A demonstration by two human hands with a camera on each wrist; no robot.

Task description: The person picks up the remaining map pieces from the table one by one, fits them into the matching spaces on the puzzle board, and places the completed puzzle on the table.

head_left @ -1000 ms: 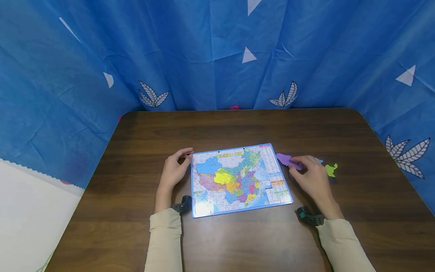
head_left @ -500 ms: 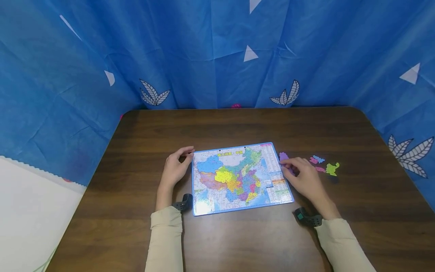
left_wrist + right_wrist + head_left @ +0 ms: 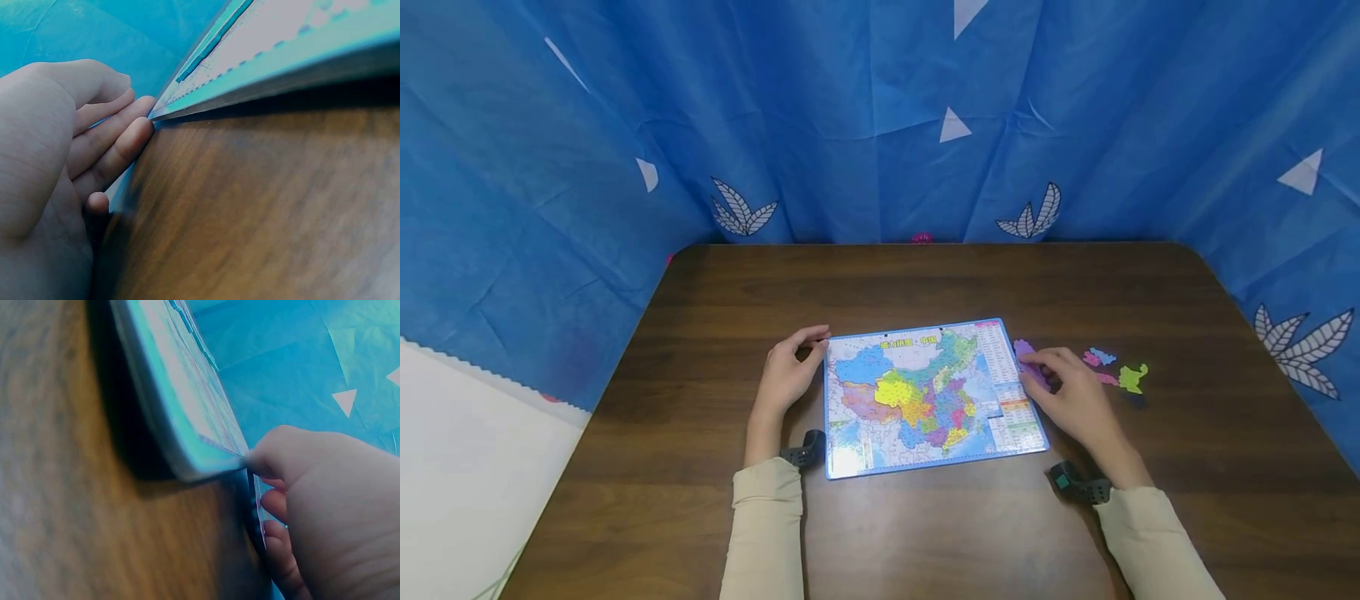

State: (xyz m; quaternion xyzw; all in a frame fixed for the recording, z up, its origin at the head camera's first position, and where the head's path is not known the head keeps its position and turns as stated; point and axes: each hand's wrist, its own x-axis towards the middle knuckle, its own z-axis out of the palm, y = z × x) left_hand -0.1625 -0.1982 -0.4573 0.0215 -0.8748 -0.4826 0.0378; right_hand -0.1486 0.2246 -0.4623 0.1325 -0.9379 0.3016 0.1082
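A magnetic map puzzle board [image 3: 857, 342] with coloured regions and a blue border lies on the brown table. My left hand [image 3: 790, 371] rests at its upper left side; in the left wrist view, fingertips [image 3: 142, 128] touch the board's corner and the thumb stands apart. At the right edge, my right hand [image 3: 1071, 392] pinches a purple puzzle piece [image 3: 1022, 346], which is partly covered by the fingers. The right wrist view shows that piece [image 3: 255, 503] nearly edge-on as a thin dark strip, with the thumb beside the board's corner.
Several loose pieces lie right of my right hand: a blue one [image 3: 1103, 355], a pink one [image 3: 1092, 359], another pink one [image 3: 1107, 379] and a yellow-green one [image 3: 1132, 377]. A blue curtain [image 3: 850, 125] hangs behind the table [image 3: 910, 533].
My right hand has moved left with the purple piece, which has turned and shows less. The pink pieces beyond the hand have come into view. My left hand stays put.
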